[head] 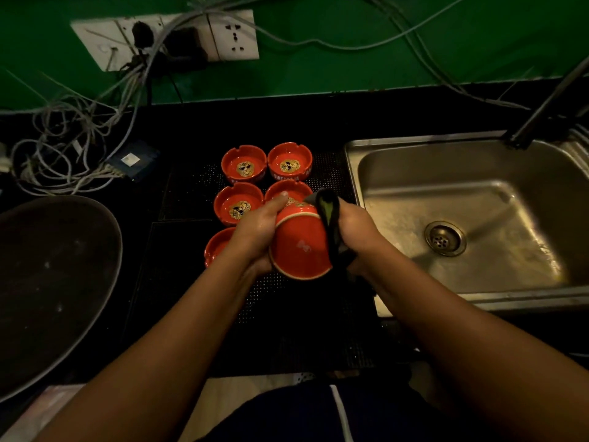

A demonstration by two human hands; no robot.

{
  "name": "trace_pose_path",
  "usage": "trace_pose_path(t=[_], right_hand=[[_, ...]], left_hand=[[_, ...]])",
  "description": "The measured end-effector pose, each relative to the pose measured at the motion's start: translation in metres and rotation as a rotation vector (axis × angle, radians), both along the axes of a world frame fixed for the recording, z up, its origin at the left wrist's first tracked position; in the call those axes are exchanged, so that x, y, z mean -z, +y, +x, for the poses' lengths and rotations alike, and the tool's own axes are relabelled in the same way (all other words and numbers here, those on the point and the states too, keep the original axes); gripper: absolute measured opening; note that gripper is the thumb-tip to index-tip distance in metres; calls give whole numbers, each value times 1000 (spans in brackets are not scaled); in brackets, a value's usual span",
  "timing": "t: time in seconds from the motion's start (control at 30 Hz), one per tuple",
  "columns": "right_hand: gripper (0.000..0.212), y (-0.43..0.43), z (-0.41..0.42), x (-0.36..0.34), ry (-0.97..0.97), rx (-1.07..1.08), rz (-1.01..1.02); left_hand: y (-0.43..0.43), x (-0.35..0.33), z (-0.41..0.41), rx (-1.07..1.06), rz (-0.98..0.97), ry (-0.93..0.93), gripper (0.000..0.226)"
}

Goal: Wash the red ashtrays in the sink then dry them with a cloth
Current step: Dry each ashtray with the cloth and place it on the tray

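Left hand point(258, 231) holds ashtray point(299, 247); right hand point(357, 228) grips cloth point(328, 212) at edge.

Two bare forearms, the left point(178, 339) and the right point(462, 330), reach in from the lower edge. The left hand point(258, 232) shows small wet glints on its back. Low in the middle is a dark navy garment point(287, 416) with one thin white stripe point(342, 413).

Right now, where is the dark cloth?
In the head view, the dark cloth is in the right hand, against the held ashtray, just left of the sink.
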State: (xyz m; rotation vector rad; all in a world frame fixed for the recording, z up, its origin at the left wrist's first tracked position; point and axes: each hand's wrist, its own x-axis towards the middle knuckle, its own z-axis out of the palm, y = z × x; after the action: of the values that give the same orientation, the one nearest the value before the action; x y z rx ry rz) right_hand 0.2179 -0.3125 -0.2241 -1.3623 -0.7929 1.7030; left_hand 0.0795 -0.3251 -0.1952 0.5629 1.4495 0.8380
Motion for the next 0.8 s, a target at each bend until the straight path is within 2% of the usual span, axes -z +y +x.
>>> trace_pose_path(t=[0.17,0.3,0.4,0.5,0.6,0.67,0.73,0.8], right_hand=[[30,-9,-17,5,319,343,-105],[28,-13,-32,1,304,474,-176],[35,-17,-27,2,179,377,-221],[45,-19,-15,9,71,220,-261],[71,-19,2,9,138,81,-321],[81,-20,11,11,195,1,-310],[74,-20,15,6,151,-82,-232],[60,-20,13,-4,-14,-115,-118]], left_hand=[[-2,14,14,-366,-34,-270,27],[1,17,26,-550,-88,-271,33],[1,15,24,-576,-93,-223,40],[0,18,20,-562,-57,-135,48],[-4,17,16,-479,-20,-69,44],[-9,17,12,-373,45,-23,40],[-14,14,10,-200,110,66,39],[-17,12,10,-35,119,138,35]])
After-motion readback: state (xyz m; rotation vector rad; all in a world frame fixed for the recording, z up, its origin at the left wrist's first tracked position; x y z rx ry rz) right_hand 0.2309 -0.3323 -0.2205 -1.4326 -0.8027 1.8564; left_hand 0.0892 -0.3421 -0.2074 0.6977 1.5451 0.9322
